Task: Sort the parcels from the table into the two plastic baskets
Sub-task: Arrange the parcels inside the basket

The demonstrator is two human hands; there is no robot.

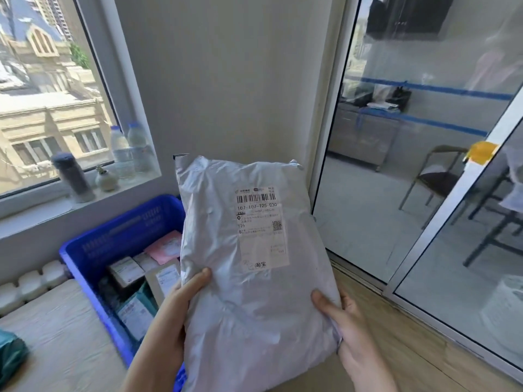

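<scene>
- Head view, fingers first: left thumb (pixel 198 280) pressed flat on the front of a grey poly-mailer parcel (pixel 249 278) near its lower left edge, other fingers hidden behind the bag.
- Right thumb (pixel 325 304) laid across the front at the lower right edge, remaining fingers wrapped behind and out of sight.
- Left hand (pixel 172 312) and right hand (pixel 356 329) both gripping the parcel, one on each side, holding it upright in the air in front of the wall.
- White shipping label (pixel 261 229) facing the camera on the upper front of the bag: barcode, the code 107-107-T25-030, a small QR square.
- Bag surface crinkled, top edge folded over.
- Just behind and left of the parcel, partly covered by it: blue plastic basket (pixel 119 239) with slotted walls, on the floor beside the table.
- Inside the basket: several small boxed parcels (pixel 127 271) and a pink flat envelope (pixel 165 247).
- Lower left: table edge (pixel 56 340) under a pale wrinkled cover, a dark green bag (pixel 11 355) at its left margin.
- Farther out on the windowsill: dark flask (pixel 73 176), small potted plant (pixel 106 178), two clear water bottles (pixel 130 149).
- Right side: glass sliding door (pixel 410 165).
</scene>
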